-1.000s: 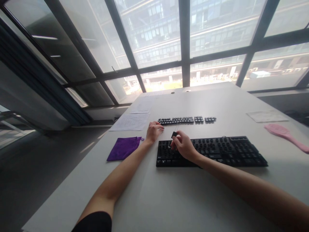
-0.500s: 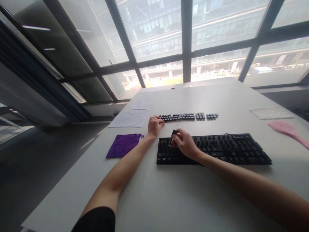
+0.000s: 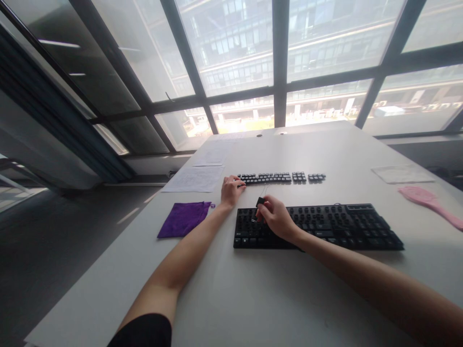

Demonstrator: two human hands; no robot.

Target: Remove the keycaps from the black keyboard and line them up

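Observation:
A black keyboard (image 3: 325,226) lies on the white table (image 3: 275,294) in front of me. My right hand (image 3: 277,217) hovers over its left end, fingers pinched on a small black tool (image 3: 259,202), probably a keycap puller. Behind the keyboard, loose black keycaps (image 3: 275,178) are laid out in rows. My left hand (image 3: 230,189) rests at the left end of those rows, fingers curled on a keycap there.
A purple cloth (image 3: 183,219) lies left of the keyboard. Printed paper sheets (image 3: 195,178) sit behind it near the table's left edge. A pink hairbrush (image 3: 428,202) and a clear sheet (image 3: 401,173) are at the right. Large windows rise beyond the table's far edge.
Both hands have stayed almost where they were; the view shifted slightly as my head moved. My right hand keeps its pinch on the small black tool.

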